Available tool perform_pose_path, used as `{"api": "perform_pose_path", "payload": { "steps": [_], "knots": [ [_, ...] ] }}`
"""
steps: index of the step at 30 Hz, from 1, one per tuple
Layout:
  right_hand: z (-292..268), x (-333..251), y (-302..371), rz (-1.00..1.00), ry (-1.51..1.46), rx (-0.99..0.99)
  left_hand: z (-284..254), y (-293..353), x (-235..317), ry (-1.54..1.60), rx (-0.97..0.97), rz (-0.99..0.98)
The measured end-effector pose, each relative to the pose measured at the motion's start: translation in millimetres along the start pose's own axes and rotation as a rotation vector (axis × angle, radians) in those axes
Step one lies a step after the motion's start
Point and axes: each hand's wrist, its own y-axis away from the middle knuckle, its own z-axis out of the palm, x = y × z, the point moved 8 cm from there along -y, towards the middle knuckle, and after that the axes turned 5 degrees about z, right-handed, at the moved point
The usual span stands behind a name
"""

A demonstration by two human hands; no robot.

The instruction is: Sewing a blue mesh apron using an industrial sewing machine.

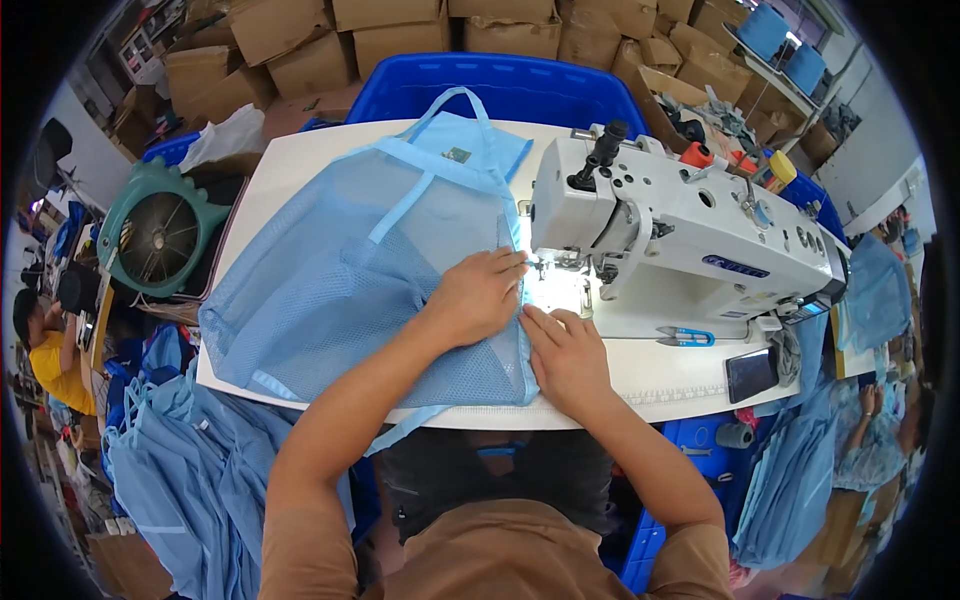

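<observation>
A light blue mesh bag [330,270] with pale blue binding and a strap loop lies spread over the left part of the sewing table. Its right, bound edge runs beside the needle area of a white sewing machine [690,215], whose lamp lights the plate. My left hand [478,297] is closed on that edge, fingertips just left of the presser foot. Slightly nearer to me, my right hand [567,358] holds the same edge between its fingers and thumb. The thumbs are mostly hidden. A blue flap with a small label [457,155] shows at the bag's far end.
Blue thread snips [686,337] and a dark phone [751,375] lie on the table's right side. Stacked blue mesh pieces [190,480] hang at lower left, more [790,490] at lower right. Behind stand a blue bin [500,85] and cardboard boxes [400,40]. A green fan [160,230] is left.
</observation>
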Motion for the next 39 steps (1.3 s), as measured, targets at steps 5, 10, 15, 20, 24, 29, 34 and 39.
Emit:
{"api": "perform_pose_path", "payload": {
  "steps": [5,10,15,20,24,29,34,39],
  "knots": [
    [-0.2,19.8,-6.3,-0.014,-0.027,0.000,4.9,-22.3,-1.9,-0.161,-0.060,0.068],
    [6.4,43.8,-9.9,0.081,-0.022,-0.025,24.0,-42.8,-9.8,-0.166,-0.185,0.029],
    [16.1,65.2,-8.1,0.133,-0.039,0.011,19.3,-66.4,-19.5,-0.055,-0.174,-0.079],
    [8.9,60.2,-8.0,0.190,-0.118,0.006,22.3,-54.1,-9.9,-0.162,-0.220,-0.073],
    [4.2,56.7,-6.9,0.127,-0.018,0.027,21.6,-51.1,-9.1,-0.145,-0.246,-0.087],
    [-1.9,55.4,-5.5,0.112,-0.032,0.062,25.4,-49.3,-6.5,-0.174,-0.196,-0.122],
    [1.1,57.3,-5.6,0.147,-0.081,0.041,22.5,-53.2,-7.6,-0.151,-0.177,-0.105],
    [-3.2,54.8,-3.0,0.123,-0.136,0.077,24.3,-50.2,-7.4,-0.116,-0.199,-0.125]
  ]
}}
